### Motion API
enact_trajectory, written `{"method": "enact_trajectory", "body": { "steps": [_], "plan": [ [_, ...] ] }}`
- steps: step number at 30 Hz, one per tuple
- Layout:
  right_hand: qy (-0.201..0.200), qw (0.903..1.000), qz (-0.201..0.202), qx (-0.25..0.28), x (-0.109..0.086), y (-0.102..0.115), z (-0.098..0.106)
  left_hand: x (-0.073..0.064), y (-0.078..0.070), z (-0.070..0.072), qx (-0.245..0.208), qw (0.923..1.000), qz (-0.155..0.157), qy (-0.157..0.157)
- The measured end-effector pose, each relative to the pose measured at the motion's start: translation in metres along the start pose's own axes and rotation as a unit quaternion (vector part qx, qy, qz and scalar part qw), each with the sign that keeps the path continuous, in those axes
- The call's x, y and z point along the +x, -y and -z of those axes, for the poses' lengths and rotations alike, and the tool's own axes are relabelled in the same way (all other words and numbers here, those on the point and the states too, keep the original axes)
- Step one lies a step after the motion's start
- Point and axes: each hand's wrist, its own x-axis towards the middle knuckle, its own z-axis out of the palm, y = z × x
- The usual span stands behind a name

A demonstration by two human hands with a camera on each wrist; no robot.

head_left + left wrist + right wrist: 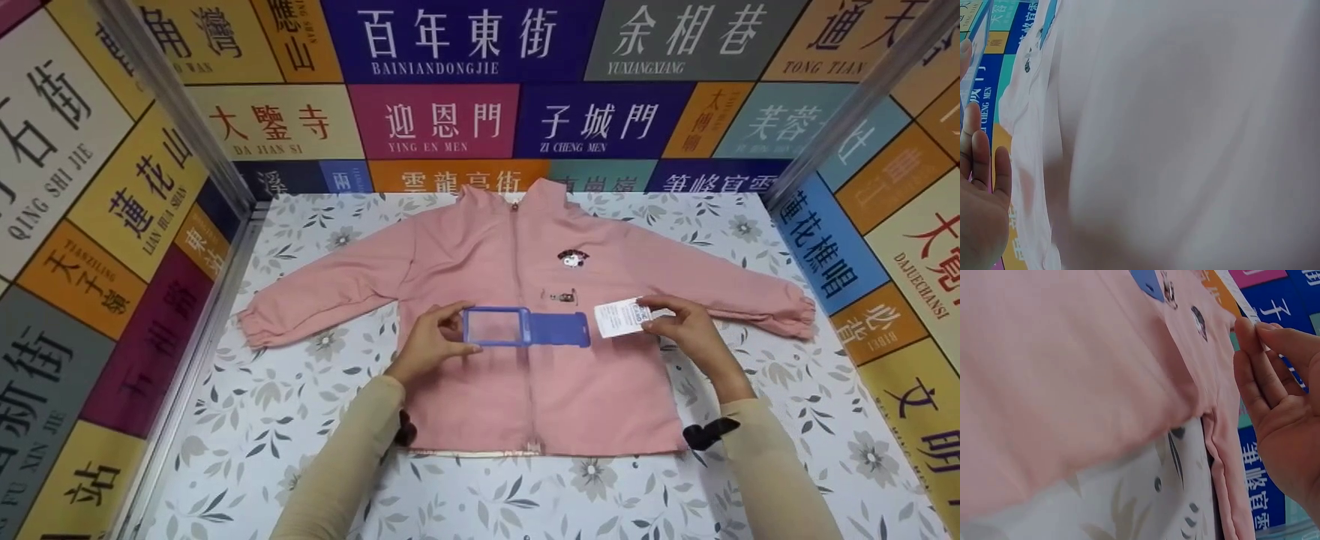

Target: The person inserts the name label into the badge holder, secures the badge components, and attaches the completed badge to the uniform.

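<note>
While the blue holder stretched unfolded, its windowed end pinched by the left hand, the right hand pinched a white card beside the flap.

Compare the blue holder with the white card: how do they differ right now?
Look: the blue holder has a framed, see-through part and a solid flap; the white card carries print.
Size: the blue holder, opened out, is longer than the white card.
Hold: the left hand grips the blue holder's framed end; the right hand pinches the white card.
Both are held over the pink jacket.
</note>
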Motion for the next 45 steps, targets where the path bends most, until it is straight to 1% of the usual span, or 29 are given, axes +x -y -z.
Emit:
{"method": "enact_trajectory", "body": {
  "steps": [2,6,9,13,17,19,24,28,31,36,39,43,45],
  "plan": [
    [-0.003,0.9998,0.001,0.022,0.002,0.003,-0.008,0.000,0.000,-0.001,-0.007,1.0000,0.000,0.000],
    [-0.017,0.9981,0.009,0.059,0.004,0.010,-0.024,0.000,-0.001,-0.003,-0.012,0.9999,-0.011,0.002],
    [-0.024,0.9968,0.010,0.075,0.005,0.013,-0.035,0.001,-0.001,-0.005,-0.008,0.9998,-0.018,0.002],
    [-0.017,0.9965,0.011,0.081,0.008,0.017,-0.050,0.003,-0.002,-0.008,-0.007,0.9997,-0.022,0.002],
    [-0.004,0.9968,0.012,0.079,0.010,0.020,-0.064,0.003,-0.005,-0.010,-0.016,0.9996,-0.023,0.003],
    [0.002,0.9959,0.007,0.090,0.011,0.022,-0.070,0.004,-0.005,-0.012,-0.014,0.9996,-0.025,0.000],
    [0.021,0.9949,-0.008,0.098,0.015,0.027,-0.083,0.007,-0.004,-0.016,-0.004,0.9995,-0.029,-0.011],
    [0.033,0.9954,-0.020,0.088,0.018,0.029,-0.089,0.007,-0.003,-0.018,-0.017,0.9994,-0.024,-0.016],
    [0.037,0.9953,-0.025,0.086,0.020,0.029,-0.091,0.007,-0.004,-0.020,-0.016,0.9995,-0.018,-0.021],
    [0.039,0.9953,-0.018,0.087,0.022,0.029,-0.092,0.006,-0.005,-0.021,-0.007,0.9995,-0.012,-0.027],
    [0.031,0.9975,-0.005,0.064,0.023,0.029,-0.093,0.006,-0.004,-0.020,-0.003,0.9996,-0.014,-0.025],
    [0.022,0.9992,0.010,0.031,0.024,0.030,-0.093,0.007,-0.002,-0.018,-0.001,0.9995,-0.024,-0.020],
    [0.023,0.9993,0.014,0.026,0.025,0.030,-0.094,0.007,-0.001,-0.018,-0.004,0.9994,-0.031,-0.018]
  ]
}}
